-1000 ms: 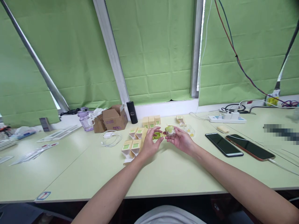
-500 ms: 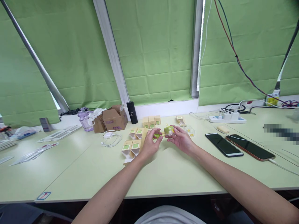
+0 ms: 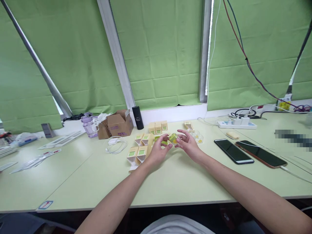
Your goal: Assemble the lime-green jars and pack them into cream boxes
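Between my two hands is a small clear jar with a green lid and something yellow inside. It is tilted, its lid toward the upper left. My right hand grips it from the right with thumb and fingertips. On the other side, my left hand has its thumb and fingers curled against the jar. Green pieces show behind the left fingers, partly hidden. Left of that hand stand several small open cartons with green labels. Clear jars with yellow contents sit beyond my right hand.
Closed cartons and one open carton stand farther back. Two phones and a power strip with cables lie to the right. A cardboard box, black cylinder, purple bottle and white charger are leftward.
The jar has moved slightly left and turned, so its lid now tips to the upper left. My left fingers have come up against it; my right fingers have shifted around it.
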A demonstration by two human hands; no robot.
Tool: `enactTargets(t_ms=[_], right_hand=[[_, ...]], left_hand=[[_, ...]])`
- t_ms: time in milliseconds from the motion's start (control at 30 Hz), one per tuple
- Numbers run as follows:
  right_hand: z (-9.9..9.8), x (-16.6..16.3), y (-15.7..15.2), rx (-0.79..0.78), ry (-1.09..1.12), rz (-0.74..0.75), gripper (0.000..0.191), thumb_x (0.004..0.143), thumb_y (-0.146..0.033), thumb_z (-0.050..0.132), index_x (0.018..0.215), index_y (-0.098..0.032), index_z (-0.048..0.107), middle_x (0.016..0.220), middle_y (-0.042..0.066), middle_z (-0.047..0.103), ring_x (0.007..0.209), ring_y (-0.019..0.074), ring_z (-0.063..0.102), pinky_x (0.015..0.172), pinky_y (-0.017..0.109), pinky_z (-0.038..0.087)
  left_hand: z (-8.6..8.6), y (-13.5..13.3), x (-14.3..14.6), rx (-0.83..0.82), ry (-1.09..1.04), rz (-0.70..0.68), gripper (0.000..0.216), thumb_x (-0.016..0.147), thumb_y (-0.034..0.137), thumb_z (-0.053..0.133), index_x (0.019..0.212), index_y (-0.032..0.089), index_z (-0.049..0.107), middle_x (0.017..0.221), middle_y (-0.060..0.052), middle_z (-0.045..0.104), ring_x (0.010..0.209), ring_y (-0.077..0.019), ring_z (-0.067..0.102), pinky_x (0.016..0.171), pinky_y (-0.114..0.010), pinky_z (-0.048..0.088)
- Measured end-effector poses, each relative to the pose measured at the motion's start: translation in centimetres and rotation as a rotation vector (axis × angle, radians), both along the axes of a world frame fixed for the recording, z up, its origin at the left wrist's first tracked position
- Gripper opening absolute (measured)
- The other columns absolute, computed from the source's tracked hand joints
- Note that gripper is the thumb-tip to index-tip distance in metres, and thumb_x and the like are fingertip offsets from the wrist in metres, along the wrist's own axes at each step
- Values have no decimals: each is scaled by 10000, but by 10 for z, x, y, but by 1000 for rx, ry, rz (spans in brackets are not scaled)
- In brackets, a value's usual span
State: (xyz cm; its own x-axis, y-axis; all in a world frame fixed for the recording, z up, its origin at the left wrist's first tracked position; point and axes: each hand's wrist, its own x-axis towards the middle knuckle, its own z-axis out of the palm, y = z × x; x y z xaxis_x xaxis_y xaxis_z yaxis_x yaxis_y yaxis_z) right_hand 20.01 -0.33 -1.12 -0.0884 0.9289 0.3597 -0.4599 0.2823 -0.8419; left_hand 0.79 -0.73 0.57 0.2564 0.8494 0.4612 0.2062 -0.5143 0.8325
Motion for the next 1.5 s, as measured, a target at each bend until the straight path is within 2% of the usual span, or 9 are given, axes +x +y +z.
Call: enactTargets(t_ms=[300, 433, 633, 833, 1100, 1200, 1300, 1400, 1500], right_hand=[[0, -4, 3, 89, -174, -154, 721, 612, -342, 976, 1233, -289, 614, 1078, 29, 694, 953, 202, 638, 900, 407, 572], [-1, -5, 1, 109, -175, -126, 753, 586, -336, 985, 1239, -306, 610, 1101, 37, 682, 1048, 228, 626, 885, 390, 576], [5, 1, -4, 185, -124, -103, 531, 773, -437, 873, 1223, -286, 636, 1126, 73, 699, 1059, 250, 636, 878, 418, 584], [8, 13, 10, 149, -129, -382, 331, 796, -422, 797, 1058, -246, 697, 977, 59, 693, 936, 244, 629, 733, 396, 586], [14, 65, 48, 145, -242, -795, 250, 830, -358, 626, 1018, -210, 699, 983, 78, 733, 947, 246, 687, 795, 390, 565], [11, 78, 67, 52, -378, -862, 313, 862, -316, 531, 1091, -184, 699, 1027, 114, 759, 959, 253, 712, 829, 397, 565], [10, 87, 84, -19, -854, -852, 421, 932, -263, 396, 1205, -164, 700, 1168, 143, 762, 1034, 239, 714, 872, 367, 553], [13, 96, 98, -46, -1039, -821, 386, 924, -268, 474, 1179, -193, 754, 1214, 138, 760, 1115, 279, 685, 931, 391, 521], [18, 103, 109, -85, -1239, -794, 360, 879, -273, 564, 1155, -222, 790, 1250, 158, 747, 1259, 373, 587, 1010, 487, 462]], left_hand=[[-2, 4, 0, -43, -93, -74, 550, 857, 352, 816, 1355, 234, 615, 1370, -137, 631, 1228, -260, 613, 1010, -429, 560], [-4, 7, 0, -85, -161, -134, 564, 816, 273, 824, 1339, 210, 623, 1312, -125, 648, 1169, -237, 633, 1013, -422, 561], [-4, 12, 0, -78, -221, -179, 531, 742, 191, 835, 1231, 204, 631, 1267, -112, 676, 1134, -234, 658, 975, -394, 564], [-2, 11, -4, -41, -154, -94, 510, 726, 109, 771, 1207, 206, 636, 1285, -102, 676, 1104, -219, 660, 990, -388, 542], [6, -5, -11, 128, 192, 74, 451, 809, 186, 762, 1247, 250, 679, 1244, -90, 705, 1108, -266, 641, 1033, -458, 507], [7, -7, -11, 182, 296, 94, 421, 823, 225, 768, 1236, 261, 698, 1222, -92, 696, 1107, -291, 628, 1027, -475, 507], [4, -7, -12, 198, 408, 94, 390, 851, 278, 765, 1235, 275, 700, 1231, -95, 682, 1177, -325, 603, 1061, -513, 480], [1, -6, -12, 209, 497, 78, 376, 862, 320, 768, 1228, 269, 697, 1217, -104, 675, 1198, -342, 589, 1073, -541, 457], [-2, -6, -11, 223, 543, 62, 388, 859, 336, 773, 1231, 262, 690, 1200, -104, 678, 1185, -343, 579, 1055, -539, 455]])
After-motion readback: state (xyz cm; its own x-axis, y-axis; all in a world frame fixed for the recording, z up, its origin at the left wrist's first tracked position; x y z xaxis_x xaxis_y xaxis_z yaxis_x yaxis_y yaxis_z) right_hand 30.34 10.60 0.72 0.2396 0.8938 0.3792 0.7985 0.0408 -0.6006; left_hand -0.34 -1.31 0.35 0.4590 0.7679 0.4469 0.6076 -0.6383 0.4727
